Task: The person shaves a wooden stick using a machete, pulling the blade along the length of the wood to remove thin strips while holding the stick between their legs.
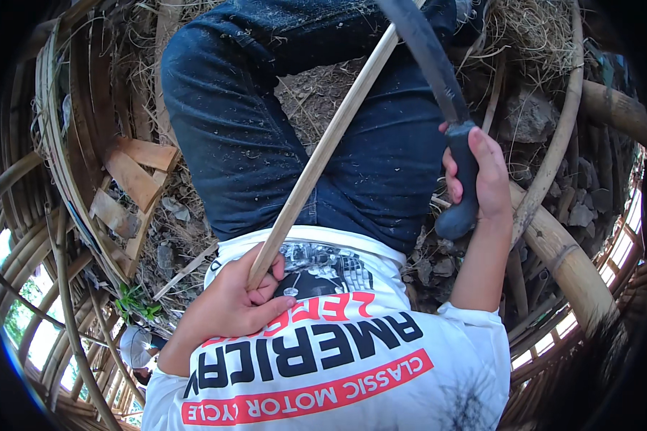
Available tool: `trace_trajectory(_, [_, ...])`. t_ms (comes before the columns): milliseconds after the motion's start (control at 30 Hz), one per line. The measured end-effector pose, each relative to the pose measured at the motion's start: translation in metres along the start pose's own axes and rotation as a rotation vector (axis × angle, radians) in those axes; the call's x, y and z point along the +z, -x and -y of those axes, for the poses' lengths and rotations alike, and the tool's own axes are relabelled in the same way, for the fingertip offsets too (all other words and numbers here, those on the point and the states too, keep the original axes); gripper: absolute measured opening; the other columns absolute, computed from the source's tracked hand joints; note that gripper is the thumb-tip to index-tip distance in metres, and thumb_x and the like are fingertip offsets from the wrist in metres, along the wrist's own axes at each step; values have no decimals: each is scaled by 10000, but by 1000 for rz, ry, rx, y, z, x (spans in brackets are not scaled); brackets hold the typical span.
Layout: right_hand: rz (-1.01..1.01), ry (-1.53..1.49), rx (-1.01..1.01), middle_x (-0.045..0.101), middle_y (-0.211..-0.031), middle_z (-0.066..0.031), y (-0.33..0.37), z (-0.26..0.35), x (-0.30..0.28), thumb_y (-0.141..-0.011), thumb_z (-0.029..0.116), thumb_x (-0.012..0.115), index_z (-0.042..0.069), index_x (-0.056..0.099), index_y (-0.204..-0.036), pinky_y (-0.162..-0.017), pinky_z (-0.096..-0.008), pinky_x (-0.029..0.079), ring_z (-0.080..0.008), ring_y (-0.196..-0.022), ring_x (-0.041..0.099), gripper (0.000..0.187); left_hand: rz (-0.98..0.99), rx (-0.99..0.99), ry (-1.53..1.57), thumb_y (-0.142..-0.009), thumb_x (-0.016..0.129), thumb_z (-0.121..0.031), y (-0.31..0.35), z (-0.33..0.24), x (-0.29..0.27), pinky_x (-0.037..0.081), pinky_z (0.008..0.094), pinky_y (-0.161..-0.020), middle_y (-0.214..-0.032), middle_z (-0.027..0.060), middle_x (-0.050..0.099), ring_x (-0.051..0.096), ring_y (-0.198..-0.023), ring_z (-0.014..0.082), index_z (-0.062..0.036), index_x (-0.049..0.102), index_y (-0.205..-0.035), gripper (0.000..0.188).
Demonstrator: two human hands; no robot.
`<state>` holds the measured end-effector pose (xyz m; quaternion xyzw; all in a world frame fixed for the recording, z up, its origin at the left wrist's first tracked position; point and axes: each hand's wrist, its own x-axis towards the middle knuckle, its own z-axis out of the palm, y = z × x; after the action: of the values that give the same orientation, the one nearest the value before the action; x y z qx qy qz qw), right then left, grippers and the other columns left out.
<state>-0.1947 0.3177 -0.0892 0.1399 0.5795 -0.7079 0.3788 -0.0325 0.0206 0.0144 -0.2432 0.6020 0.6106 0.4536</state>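
Observation:
My left hand (233,305) grips the near end of a long pale bamboo strip (323,147), which slants up and to the right across my lap. My right hand (485,176) is closed on the dark handle of a long knife (438,72). The dark blade rises up and left, and crosses over the strip near the top of the view. Both lie above my legs in dark blue jeans (244,129), speckled with pale shavings. A white printed shirt (338,359) fills the lower middle.
Thick bamboo poles (564,258) lie at the right, with curved bamboo strips (57,165) and split wood pieces (133,179) at the left. Stones (528,115), dry straw and dirt cover the ground. Another person (136,348) stands low at the lower left.

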Motion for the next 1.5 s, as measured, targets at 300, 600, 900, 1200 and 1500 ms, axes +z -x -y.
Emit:
trace_trajectory(300, [28, 92, 25, 554, -658, -55, 14, -5, 13, -1001, 408, 504, -21, 571, -1116, -377, -218, 383, -88, -416, 489, 448, 7, -6, -12, -833, 716, -42, 2, 7, 2, 241, 212, -482, -587, -70, 322, 283, -518, 26, -35, 460, -1008, 310])
trace_trajectory(600, [-8, 58, 3, 563, -647, -64, 24, -20, 21, -1006, 365, 505, -19, 591, -1109, -388, -217, 393, -93, -427, 503, 407, -6, 61, -81, -838, 712, -50, 3, 14, 0, 254, 215, -488, -586, -69, 324, 291, -522, 32, -43, 455, -1008, 308])
trace_trajectory(900, [32, 103, 22, 545, -640, -61, 24, -21, 24, -1003, 426, 479, -38, 539, -1172, -365, -221, 400, -92, -402, 496, 497, -17, 55, -44, -834, 721, -57, 4, 20, 0, 252, 207, -491, -595, -70, 333, 288, -526, 29, -54, 461, -982, 300])
trace_trajectory(1200, [67, 120, 21, 537, -636, -53, 30, -29, 25, -993, 425, 505, -20, 539, -1182, -384, -210, 404, -90, -409, 496, 486, -15, 65, -60, -836, 718, -52, 0, 20, 1, 253, 218, -492, -571, -73, 331, 281, -518, 37, -47, 461, -1001, 305])
trace_trajectory(1500, [82, 120, 37, 551, -650, -52, 28, -26, 28, -1007, 362, 509, -11, 566, -1139, -412, -203, 393, -78, -430, 486, 400, 5, 26, 6, -839, 709, -27, -2, 19, -1, 235, 219, -483, -576, -71, 325, 292, -519, 24, -39, 450, -1004, 308])
